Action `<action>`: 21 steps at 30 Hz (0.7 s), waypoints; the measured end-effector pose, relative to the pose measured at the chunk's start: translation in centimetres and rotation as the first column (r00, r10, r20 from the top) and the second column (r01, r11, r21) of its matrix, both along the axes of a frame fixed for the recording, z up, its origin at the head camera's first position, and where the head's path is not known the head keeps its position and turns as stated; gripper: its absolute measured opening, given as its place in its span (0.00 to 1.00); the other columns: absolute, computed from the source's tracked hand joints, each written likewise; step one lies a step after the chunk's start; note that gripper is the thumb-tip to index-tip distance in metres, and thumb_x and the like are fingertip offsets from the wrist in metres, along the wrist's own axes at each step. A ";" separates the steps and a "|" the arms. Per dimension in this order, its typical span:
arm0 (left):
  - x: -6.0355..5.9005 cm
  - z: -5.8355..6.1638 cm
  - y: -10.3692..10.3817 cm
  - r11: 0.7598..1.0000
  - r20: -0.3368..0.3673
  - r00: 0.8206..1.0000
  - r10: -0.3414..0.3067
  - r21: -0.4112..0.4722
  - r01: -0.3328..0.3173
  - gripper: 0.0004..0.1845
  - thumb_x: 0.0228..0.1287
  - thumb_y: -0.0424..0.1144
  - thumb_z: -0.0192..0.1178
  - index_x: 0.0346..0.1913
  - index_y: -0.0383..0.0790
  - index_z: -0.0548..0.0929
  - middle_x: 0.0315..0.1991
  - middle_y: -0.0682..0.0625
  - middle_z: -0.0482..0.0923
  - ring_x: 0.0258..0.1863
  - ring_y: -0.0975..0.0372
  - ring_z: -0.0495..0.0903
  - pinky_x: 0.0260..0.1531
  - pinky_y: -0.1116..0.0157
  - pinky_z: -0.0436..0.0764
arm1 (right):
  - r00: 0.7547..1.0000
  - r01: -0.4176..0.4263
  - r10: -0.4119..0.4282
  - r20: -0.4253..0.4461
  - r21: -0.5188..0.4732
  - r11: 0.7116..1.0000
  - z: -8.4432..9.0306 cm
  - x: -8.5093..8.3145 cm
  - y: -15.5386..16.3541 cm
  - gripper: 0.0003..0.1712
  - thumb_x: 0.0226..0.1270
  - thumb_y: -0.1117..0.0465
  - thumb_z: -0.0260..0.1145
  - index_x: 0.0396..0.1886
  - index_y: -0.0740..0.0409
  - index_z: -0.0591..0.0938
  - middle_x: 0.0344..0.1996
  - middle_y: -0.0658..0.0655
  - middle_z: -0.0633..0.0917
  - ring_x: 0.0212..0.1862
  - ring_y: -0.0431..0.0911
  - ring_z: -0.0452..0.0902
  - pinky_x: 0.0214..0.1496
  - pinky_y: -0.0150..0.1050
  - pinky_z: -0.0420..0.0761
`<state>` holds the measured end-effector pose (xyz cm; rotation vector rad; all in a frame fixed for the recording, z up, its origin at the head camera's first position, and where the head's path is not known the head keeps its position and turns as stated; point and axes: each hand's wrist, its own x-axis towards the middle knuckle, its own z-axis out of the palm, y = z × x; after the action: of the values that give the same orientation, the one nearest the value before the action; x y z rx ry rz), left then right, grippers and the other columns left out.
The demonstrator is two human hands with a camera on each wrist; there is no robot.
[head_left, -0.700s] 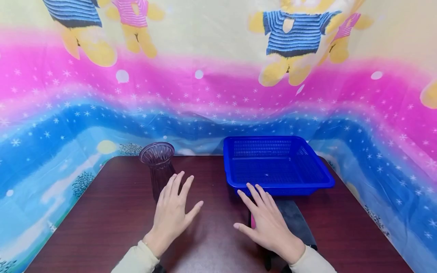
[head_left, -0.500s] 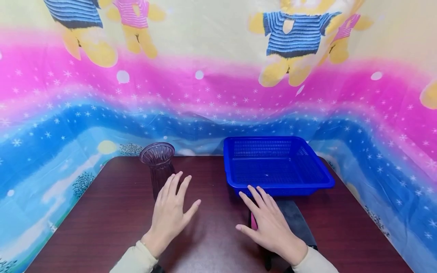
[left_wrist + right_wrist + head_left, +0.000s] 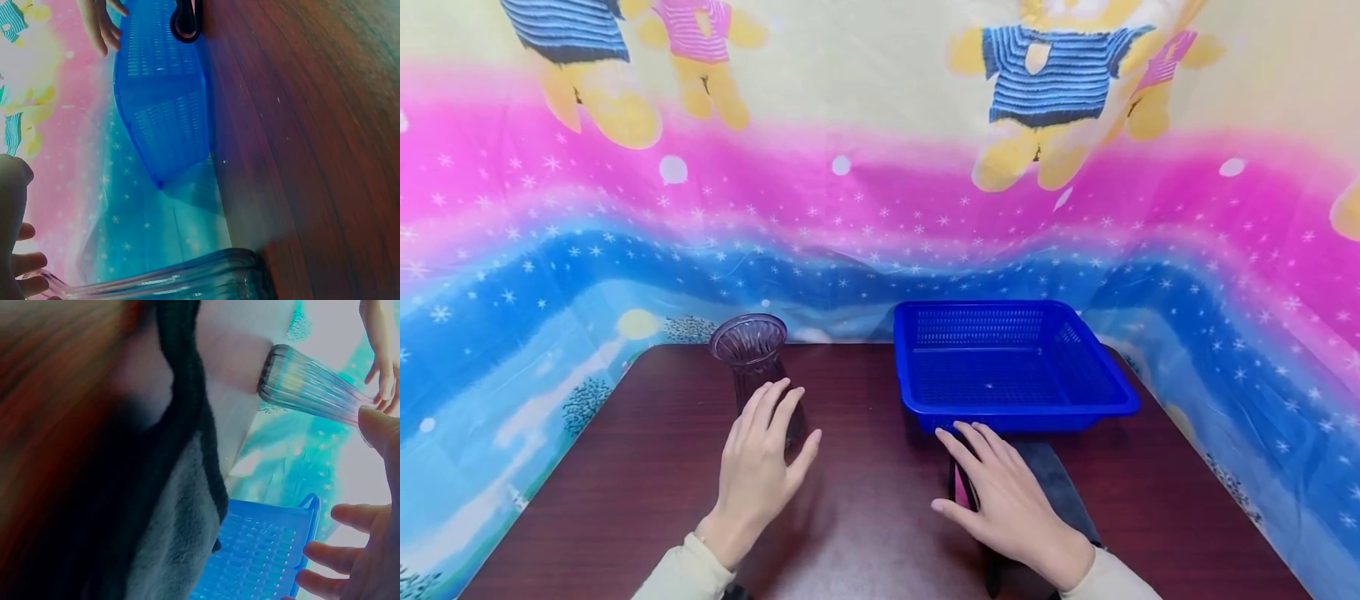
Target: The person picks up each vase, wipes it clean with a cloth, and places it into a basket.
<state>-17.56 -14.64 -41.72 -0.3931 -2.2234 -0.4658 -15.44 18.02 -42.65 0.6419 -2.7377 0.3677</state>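
A ribbed purple glass vase [image 3: 749,354] stands upright at the table's back left and also shows as the vase [image 3: 187,281] and the vase [image 3: 312,384] in the wrist views. My left hand [image 3: 763,450] is just in front of its lower part, fingers straight and spread; whether they touch the glass I cannot tell. My right hand [image 3: 992,479] lies flat, fingers straight, over a dark grey soft item [image 3: 1052,483] with black edging and a pink part [image 3: 958,487]. The grey item [image 3: 175,519] fills the right wrist view.
A blue plastic mesh basket [image 3: 925,400] with nothing in it sits behind my right hand; the basket [image 3: 162,94] also shows in the left wrist view. The dark wooden table [image 3: 647,467] is backed and flanked by a colourful printed cloth [image 3: 865,208].
My left hand has moved left and forward until its fingers are in front of the vase. My right hand has shifted slightly to the right over the grey item.
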 end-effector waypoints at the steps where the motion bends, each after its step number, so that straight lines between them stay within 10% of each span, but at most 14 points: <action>1: 0.0 0.0 -0.1 1.000 -0.002 1.000 0.003 0.004 -0.003 0.30 0.63 0.54 0.61 0.64 0.42 0.78 0.66 0.43 0.76 0.69 0.47 0.72 0.61 0.46 0.77 | 1.000 -0.001 0.001 -0.004 0.000 1.000 0.0 0.0 0.1 0.50 0.56 0.32 0.72 0.77 0.39 0.67 0.71 0.57 0.74 0.74 0.61 0.66 0.68 0.64 0.71; 21: -0.2 0.1 -3.0 0.984 -0.043 0.998 0.034 0.179 -0.026 0.20 0.60 0.42 0.65 0.53 0.37 0.84 0.57 0.43 0.82 0.61 0.47 0.77 0.54 0.49 0.77 | 1.000 0.010 -0.011 0.018 0.038 0.999 -0.7 -0.1 3.6 0.44 0.60 0.32 0.69 0.72 0.45 0.73 0.68 0.59 0.76 0.71 0.62 0.69 0.64 0.65 0.74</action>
<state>-17.75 -17.66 -41.67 -0.2723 -2.1201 -0.6282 -15.54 21.58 -43.32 0.6364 -2.7706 0.3209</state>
